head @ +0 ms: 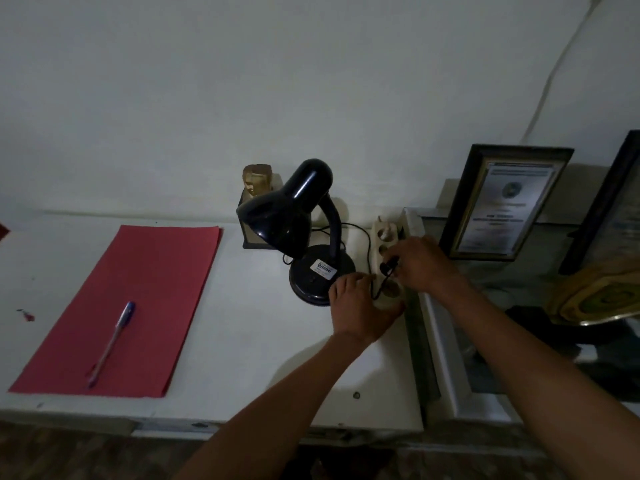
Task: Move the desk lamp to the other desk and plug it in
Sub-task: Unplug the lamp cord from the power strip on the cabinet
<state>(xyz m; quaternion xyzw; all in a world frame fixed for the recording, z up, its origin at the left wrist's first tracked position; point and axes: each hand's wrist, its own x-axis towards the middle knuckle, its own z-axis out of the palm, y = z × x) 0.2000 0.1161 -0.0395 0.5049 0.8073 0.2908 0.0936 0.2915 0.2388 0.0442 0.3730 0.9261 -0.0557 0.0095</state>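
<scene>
A black desk lamp (pixel 304 230) with a gooseneck stands unlit on the white desk (pixel 242 341), its round base near the right end. Its thin black cord (pixel 363 237) loops behind the base toward a cream power strip (pixel 384 237) lying along the desk's right edge. My right hand (pixel 422 265) pinches the black plug (pixel 388 266) just above the middle of the strip. My left hand (pixel 360 306) presses down on the near end of the strip, fingers wrapped over it. Whether the plug's pins are inside a socket is hidden.
A red paper sheet (pixel 138 299) with a blue pen (pixel 110 341) on it lies on the left half of the desk. A small dark box with a golden figure (pixel 256 188) stands behind the lamp. Framed certificates (pixel 505 202) lean on the wall over a lower glass-topped surface at right.
</scene>
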